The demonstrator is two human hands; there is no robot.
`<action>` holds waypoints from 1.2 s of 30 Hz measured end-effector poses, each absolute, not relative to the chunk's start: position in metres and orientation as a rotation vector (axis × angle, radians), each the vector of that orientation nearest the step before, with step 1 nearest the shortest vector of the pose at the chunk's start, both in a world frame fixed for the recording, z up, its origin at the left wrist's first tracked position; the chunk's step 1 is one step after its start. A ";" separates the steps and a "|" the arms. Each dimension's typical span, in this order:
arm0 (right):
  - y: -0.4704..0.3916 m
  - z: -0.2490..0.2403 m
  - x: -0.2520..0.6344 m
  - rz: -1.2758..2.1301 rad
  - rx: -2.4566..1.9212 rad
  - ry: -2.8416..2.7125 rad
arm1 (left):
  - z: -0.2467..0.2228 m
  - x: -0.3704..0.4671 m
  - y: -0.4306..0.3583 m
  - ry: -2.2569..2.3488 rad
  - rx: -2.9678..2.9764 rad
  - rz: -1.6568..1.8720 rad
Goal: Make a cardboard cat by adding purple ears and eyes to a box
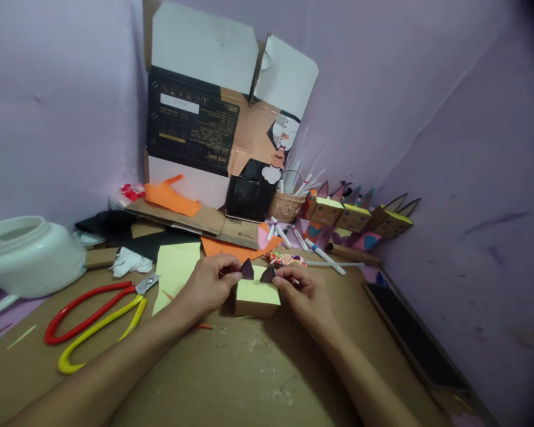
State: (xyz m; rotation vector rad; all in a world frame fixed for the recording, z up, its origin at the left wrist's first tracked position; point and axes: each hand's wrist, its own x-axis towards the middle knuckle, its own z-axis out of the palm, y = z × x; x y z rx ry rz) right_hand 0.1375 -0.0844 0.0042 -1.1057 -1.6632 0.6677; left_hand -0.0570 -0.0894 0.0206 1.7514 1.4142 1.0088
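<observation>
A small cardboard box [257, 301] with a pale yellow paper top stands on the table in front of me. My left hand [213, 281] pinches a dark pointed paper ear [248, 270] at the left of the box top. On the other side, my right hand [306, 296] grips a matching paper ear [267, 274] between thumb and fingers. Both ears stand upright, close to the yellow top; whether their lower edges touch it I cannot tell.
Left lie red-and-yellow-handled scissors [91, 299], crumpled white paper [131, 263] and a white pot [31, 255]. Yellow paper [178, 270] lies by my left hand. Behind are a large flattened carton [235, 118], markers [324, 256] and several eared boxes [356, 218]. A dark flat slab [413, 338] lies right.
</observation>
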 end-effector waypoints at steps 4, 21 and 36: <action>-0.081 0.004 0.139 0.620 -1.071 -1.711 | 0.021 -0.057 -0.089 1.409 1.774 1.000; -0.083 0.016 0.148 0.616 -1.151 -1.674 | 0.025 -0.057 -0.091 1.437 1.798 0.984; -0.082 0.007 0.130 0.607 -1.161 -1.714 | 0.025 -0.056 -0.090 1.411 1.821 0.977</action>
